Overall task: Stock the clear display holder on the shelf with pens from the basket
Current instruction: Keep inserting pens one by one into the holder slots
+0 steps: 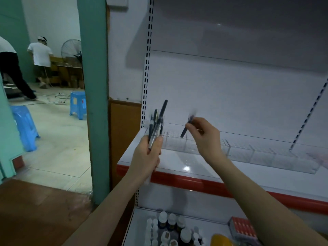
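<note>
Pinching one slim dark pen [185, 130] tilted over the clear divided plastic holder [239, 153] mid-frame, the right hand [204, 137] may miss its narrow slot, while curled fingers [159, 141] of the left hand [147, 155] grip a loose, slippable pen bundle [156, 125].

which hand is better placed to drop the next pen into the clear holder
Right. The right hand pinches a single pen, tip down, over the clear display holder and its compartments. The left hand is full, gripping a bundle of pens.
</note>
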Demonstrator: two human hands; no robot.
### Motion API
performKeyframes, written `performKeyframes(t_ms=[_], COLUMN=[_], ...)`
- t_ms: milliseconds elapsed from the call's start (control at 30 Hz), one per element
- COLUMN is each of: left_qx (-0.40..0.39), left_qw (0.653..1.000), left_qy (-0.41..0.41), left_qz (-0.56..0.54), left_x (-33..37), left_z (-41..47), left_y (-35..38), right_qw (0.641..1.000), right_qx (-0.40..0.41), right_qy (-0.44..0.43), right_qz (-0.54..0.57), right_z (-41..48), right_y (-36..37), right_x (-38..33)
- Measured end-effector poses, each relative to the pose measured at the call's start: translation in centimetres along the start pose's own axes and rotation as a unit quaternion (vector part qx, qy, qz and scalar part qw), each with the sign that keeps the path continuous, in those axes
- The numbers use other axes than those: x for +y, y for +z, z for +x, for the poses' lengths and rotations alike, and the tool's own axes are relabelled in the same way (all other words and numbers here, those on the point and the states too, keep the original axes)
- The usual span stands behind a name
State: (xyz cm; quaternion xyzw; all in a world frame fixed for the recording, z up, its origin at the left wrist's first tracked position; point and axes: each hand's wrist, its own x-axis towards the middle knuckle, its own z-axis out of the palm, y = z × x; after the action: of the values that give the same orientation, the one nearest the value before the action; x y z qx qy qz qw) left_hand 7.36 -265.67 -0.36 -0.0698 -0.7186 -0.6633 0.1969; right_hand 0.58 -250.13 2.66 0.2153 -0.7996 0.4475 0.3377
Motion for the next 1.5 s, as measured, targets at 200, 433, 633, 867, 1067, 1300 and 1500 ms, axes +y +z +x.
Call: performKeyframes(t_ms=[200, 433, 633, 867, 1067, 1300, 1500], left_qx=[0.075, 0.06, 0.046, 0.051, 0.051, 0.056, 0.052], left_qw=[0.993, 0.995, 0.997, 0.996, 0.995, 0.994, 0.994], left_qy=[0.042, 0.032, 0.044, 0.05, 0.059, 0.062, 0.061], left_qz=[0.077, 0.068, 0.049, 0.055, 0.061, 0.068, 0.072], left_x=[-2.3, -3.5, -3.5, -3.4, -3.5, -3.6, -3.8], left_z=[1.6, 2.4, 3.3, 4.6, 5.0, 5.6, 5.7], left_y=[-2.5, -2.8, -1.8, -1.4, -1.4, -1.6, -1.5], right_qw=[0.989, 0.99, 0.989, 0.986, 0.979, 0.97, 0.963], right_qx=[-0.007, -0.05, -0.065, -0.098, -0.118, -0.155, -0.176], right_qy=[0.126, 0.129, 0.133, 0.138, 0.168, 0.184, 0.2], right_qz=[0.075, 0.021, 0.001, -0.004, -0.012, -0.027, -0.044], right_z=[3.8, 5.7, 6.9, 8.1, 8.3, 7.9, 7.7], right_y=[2.9, 5.9, 6.6, 7.6, 8.0, 9.0, 9.3], right_x=[-0.4, 0.2, 1.3, 1.7, 2.7, 3.9, 4.9])
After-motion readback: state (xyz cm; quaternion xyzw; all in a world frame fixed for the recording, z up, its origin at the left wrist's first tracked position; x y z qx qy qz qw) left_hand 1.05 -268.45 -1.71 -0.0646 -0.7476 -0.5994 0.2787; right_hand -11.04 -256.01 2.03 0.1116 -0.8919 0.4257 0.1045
